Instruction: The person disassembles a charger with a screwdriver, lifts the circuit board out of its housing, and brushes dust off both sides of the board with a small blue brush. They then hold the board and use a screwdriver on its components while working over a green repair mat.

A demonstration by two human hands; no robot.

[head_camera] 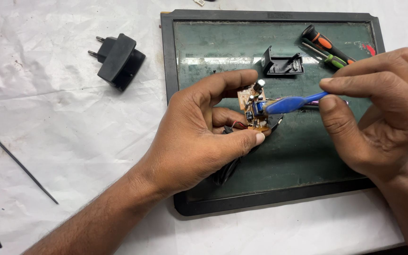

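A framed glass panel (204, 198) lies on the white-covered counter (72, 141). Above it, the left hand (199, 137) grips a small circuit board (253, 108). The right hand (378, 108) pinches a blue brush (289, 104), its tip touching the board.

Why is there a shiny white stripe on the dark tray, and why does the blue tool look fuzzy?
Head view: the stripe is glare from a light above on the glossy tray; the blue tool in the right hand is a bit blurred, while the circuit board in the left hand looks fairly sharp.
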